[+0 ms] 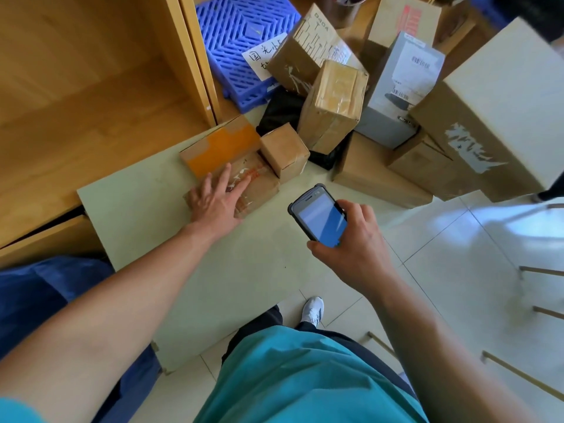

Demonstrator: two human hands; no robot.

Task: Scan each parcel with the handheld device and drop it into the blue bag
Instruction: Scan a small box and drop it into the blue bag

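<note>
Left of centre, the left hand (213, 199) lies flat with fingers spread on a taped brown parcel (259, 183) on a pale board (213, 285). At centre, the right hand (357, 239) grips the scanner (319, 219), fingers curled round its lower end. The blue bag (36, 294) sits at lower left, and more boxes (332, 102) are piled at upper right.

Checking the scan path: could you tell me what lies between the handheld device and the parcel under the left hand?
Only bare pale tabletop shows between the handheld device and the parcel, in the head view.
</note>
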